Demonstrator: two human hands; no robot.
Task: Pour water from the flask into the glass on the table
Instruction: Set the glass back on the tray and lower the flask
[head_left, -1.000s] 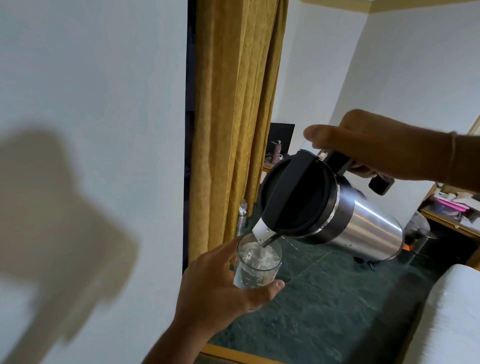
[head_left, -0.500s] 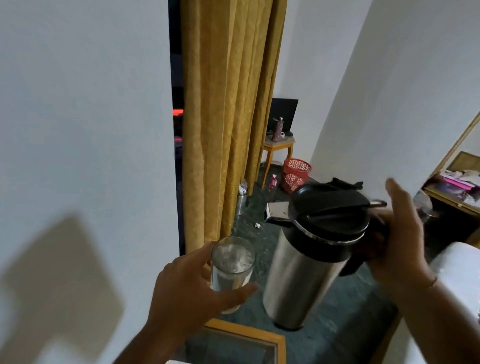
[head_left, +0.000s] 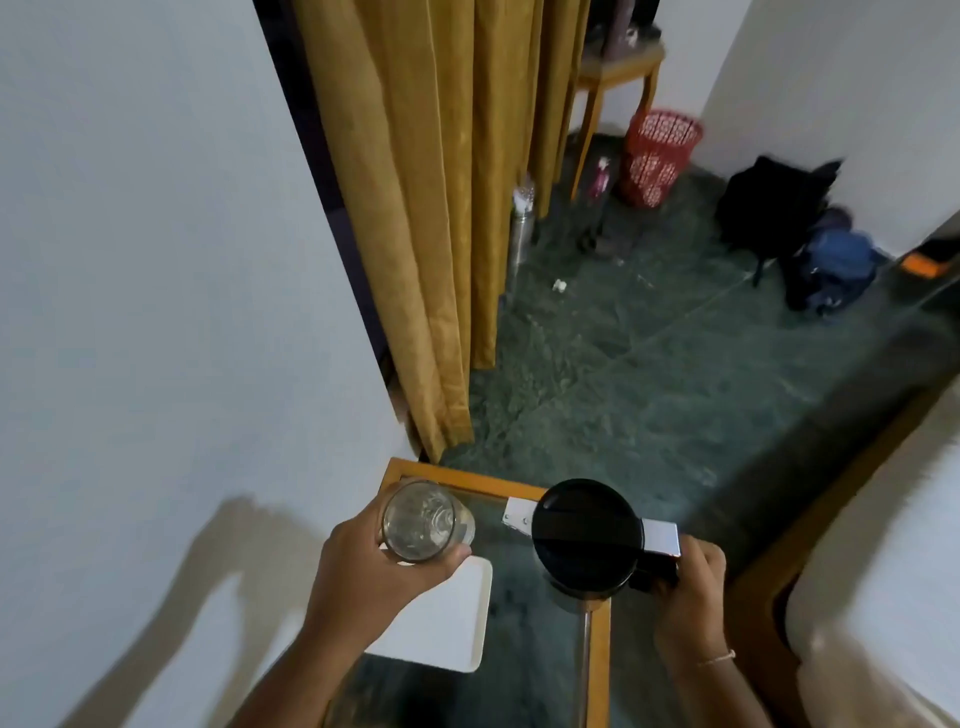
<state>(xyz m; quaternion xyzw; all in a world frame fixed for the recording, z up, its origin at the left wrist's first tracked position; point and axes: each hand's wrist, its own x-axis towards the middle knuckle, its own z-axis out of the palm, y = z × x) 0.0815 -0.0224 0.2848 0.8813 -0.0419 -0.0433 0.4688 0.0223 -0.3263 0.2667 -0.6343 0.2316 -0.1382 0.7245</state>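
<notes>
I look straight down at a glass-topped table with a wooden frame (head_left: 452, 475). My left hand (head_left: 374, 577) grips a clear glass (head_left: 423, 521) with water in it, held upright over the table's far left corner. My right hand (head_left: 685, 597) holds the handle of a steel flask (head_left: 587, 535), seen from above as a round black lid with a silver spout to the left. The flask stands upright at the table's right edge; whether its base touches the table is hidden.
A white tray (head_left: 441, 618) lies on the table under my left hand. A white wall fills the left, a mustard curtain (head_left: 431, 182) hangs beyond. A red basket (head_left: 657, 156), bags (head_left: 810, 244) and a steel bottle (head_left: 521, 228) sit on the green floor. A white bed (head_left: 883, 571) is right.
The flask went from tilted and pouring into the glass to upright, then down to the table's right edge. Glass and left hand dropped lower over the table. My view tipped downward.
</notes>
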